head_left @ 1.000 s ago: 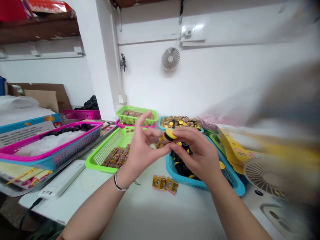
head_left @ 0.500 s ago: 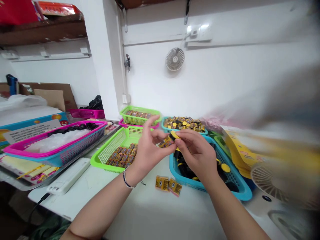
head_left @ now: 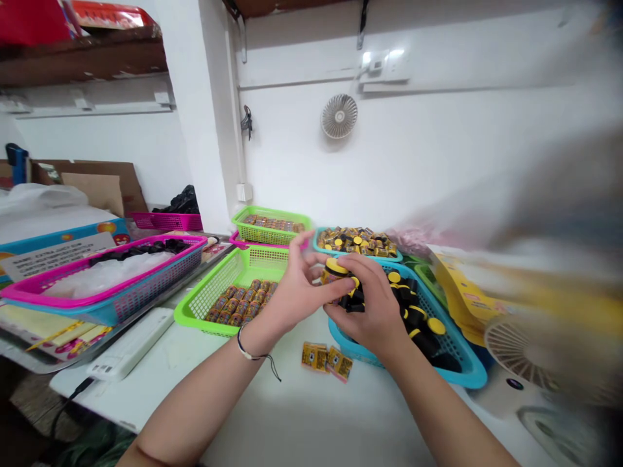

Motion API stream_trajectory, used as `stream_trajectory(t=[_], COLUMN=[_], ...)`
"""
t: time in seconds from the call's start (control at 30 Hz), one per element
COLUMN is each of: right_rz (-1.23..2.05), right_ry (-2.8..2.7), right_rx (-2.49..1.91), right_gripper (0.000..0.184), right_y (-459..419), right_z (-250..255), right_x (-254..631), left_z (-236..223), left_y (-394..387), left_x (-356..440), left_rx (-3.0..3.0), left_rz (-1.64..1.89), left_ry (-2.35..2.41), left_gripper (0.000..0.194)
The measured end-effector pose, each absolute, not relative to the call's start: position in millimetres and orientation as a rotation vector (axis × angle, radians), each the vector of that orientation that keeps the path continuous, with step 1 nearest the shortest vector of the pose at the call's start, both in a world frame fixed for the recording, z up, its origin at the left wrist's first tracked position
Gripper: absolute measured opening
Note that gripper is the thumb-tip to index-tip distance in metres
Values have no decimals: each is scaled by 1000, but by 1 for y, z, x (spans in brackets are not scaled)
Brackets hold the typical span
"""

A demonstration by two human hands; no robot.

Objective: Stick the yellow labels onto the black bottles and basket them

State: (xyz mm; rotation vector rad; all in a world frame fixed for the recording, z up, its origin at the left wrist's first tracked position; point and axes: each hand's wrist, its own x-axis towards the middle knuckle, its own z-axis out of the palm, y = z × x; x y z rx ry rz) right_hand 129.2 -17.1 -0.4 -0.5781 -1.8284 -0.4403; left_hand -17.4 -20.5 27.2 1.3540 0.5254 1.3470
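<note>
Between my two hands, above the table, is a small jar (head_left: 333, 272) with a yellow-topped black lid and a colourful yellow label. My left hand (head_left: 302, 282) grips it from the left, thumb across its front and index finger raised. On the other side my right hand (head_left: 372, 301) also has its fingers closed around the jar. Below and behind the right hand, a blue basket (head_left: 467, 376) holds many black jars with yellow lids. Two small stacks of yellow printed labels (head_left: 315, 357) lie on the table (head_left: 292, 421) in front. A green basket (head_left: 187, 318) left of my hands contains rows of labelled jars.
Farther back stand another green basket (head_left: 243, 232) of jars and a blue basket (head_left: 318, 246) of mixed jars. At left are a pink basket (head_left: 29, 288) and a white power bank-like block (head_left: 131, 344). A fan (head_left: 516, 350) and yellow packaging (head_left: 457, 285) stand at right.
The jar has turned from a tilted pose to nearly upright. My right hand has dropped lower, its thumb shifting beneath. My left hand has moved slightly right, still gripping.
</note>
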Motion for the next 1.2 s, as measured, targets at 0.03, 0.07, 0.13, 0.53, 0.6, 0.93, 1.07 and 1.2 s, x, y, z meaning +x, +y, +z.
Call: stream_trajectory(t=[0.03, 0.07, 0.13, 0.53, 0.6, 0.93, 1.07, 1.2], right_rz=[-431, -421, -410, -654, -611, -504, -521, -578], right_ry=[-1842, -1859, -1886, -1872, -1875, -1900, -1893, -1963], right_rx=[-565, -550, -512, -397, -342, -195, -233, -554], right_gripper=[62, 62, 62, 61, 62, 58, 58, 57], right_y=[-18, -19, -21, -24, -23, -23, -19, -17], right_z=[0, 1, 3, 5, 4, 3, 3, 9], right_x=[129, 129, 128, 127, 128, 128, 129, 135], left_z=[27, 27, 27, 29, 31, 37, 44, 52], left_y=[-21, -22, -22, -31, -33, -31, -33, -20], left_x=[-18, -19, -22, -25, -24, -38, -49, -81], left_rx=[1357, 1353, 1344, 1699, 1726, 1792, 1935, 2074], left_rz=[1238, 1124, 947, 1175, 1174, 867, 945, 1162], left_ry=[512, 491, 447, 600, 546, 356, 542, 876], left_gripper=[86, 84, 79, 90, 90, 86, 78, 38])
